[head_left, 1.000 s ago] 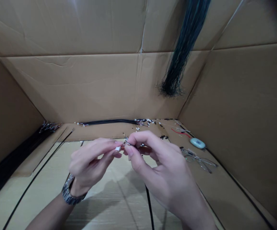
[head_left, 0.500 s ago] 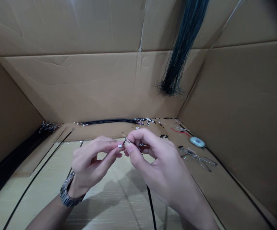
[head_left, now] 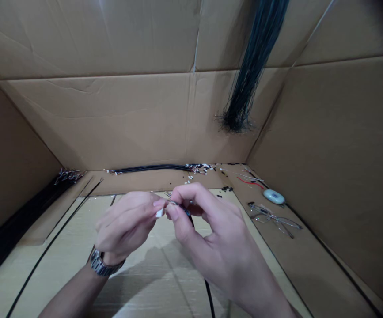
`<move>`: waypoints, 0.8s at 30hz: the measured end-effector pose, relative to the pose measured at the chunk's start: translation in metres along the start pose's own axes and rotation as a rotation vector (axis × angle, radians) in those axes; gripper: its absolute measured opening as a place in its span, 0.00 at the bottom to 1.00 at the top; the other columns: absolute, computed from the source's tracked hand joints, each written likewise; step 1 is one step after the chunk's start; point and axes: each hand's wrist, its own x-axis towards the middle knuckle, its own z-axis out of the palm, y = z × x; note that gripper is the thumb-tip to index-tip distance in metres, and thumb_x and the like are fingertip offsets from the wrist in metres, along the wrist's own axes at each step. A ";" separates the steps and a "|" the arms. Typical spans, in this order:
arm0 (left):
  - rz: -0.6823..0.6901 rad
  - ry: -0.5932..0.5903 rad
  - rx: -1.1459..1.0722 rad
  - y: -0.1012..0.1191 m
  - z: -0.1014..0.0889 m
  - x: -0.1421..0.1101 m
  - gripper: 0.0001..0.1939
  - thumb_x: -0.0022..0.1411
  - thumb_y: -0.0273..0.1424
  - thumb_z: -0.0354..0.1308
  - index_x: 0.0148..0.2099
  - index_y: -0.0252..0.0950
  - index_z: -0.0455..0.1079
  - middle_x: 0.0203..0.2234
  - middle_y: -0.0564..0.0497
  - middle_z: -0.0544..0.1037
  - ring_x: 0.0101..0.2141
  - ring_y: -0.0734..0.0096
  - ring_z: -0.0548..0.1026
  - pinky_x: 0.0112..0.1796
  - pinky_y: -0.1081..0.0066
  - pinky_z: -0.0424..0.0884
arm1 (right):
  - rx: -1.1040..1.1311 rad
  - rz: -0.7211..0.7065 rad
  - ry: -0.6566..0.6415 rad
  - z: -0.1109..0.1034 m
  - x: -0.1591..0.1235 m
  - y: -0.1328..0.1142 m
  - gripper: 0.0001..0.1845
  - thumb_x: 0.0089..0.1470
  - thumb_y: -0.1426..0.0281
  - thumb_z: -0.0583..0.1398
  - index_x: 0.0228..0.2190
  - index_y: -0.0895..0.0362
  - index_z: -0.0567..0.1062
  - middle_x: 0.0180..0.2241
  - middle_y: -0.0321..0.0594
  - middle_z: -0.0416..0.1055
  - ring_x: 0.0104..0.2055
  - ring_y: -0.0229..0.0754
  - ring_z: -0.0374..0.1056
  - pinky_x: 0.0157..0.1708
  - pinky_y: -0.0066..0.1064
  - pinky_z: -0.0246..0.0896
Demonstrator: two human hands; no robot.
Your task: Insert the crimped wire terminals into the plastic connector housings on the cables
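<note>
Cardboard walls (head_left: 128, 119), eyeglasses (head_left: 272, 217) near right hand (head_left: 170, 207) pinching black cable (head_left: 208, 291), left hand (head_left: 160, 206) gripping white piece (head_left: 160, 213)

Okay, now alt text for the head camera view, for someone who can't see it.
The left hand, wearing a watch, pinches a small white piece beside the right hand, which grips fine wires above a black cable. Cardboard walls surround the pale tabletop; glasses lie at right, and dark wires hang behind.

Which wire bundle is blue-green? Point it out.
The hanging bundle, upper right. Its colour sets it apart: the back bundle and the far-left bundle both look black.
</note>
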 end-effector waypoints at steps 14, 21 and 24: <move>-0.055 0.011 -0.042 0.002 0.001 0.003 0.09 0.65 0.28 0.65 0.48 0.39 0.80 0.31 0.49 0.85 0.31 0.67 0.83 0.33 0.70 0.82 | -0.077 -0.084 -0.003 -0.002 -0.002 -0.003 0.03 0.66 0.73 0.57 0.38 0.52 0.68 0.35 0.29 0.72 0.35 0.32 0.68 0.38 0.24 0.64; -0.874 -0.279 -0.797 0.030 -0.014 0.026 0.20 0.71 0.45 0.54 0.37 0.36 0.77 0.20 0.50 0.77 0.17 0.71 0.77 0.19 0.74 0.75 | -0.228 -0.487 0.001 -0.010 0.008 0.009 0.07 0.63 0.78 0.56 0.39 0.54 0.68 0.31 0.35 0.71 0.33 0.38 0.66 0.34 0.31 0.66; -1.189 -0.354 -1.125 0.041 -0.025 0.027 0.13 0.70 0.38 0.59 0.37 0.35 0.77 0.22 0.50 0.79 0.17 0.75 0.77 0.20 0.79 0.74 | -0.271 -0.622 0.008 -0.010 0.010 0.016 0.07 0.64 0.78 0.53 0.39 0.56 0.69 0.29 0.37 0.71 0.32 0.40 0.67 0.33 0.32 0.67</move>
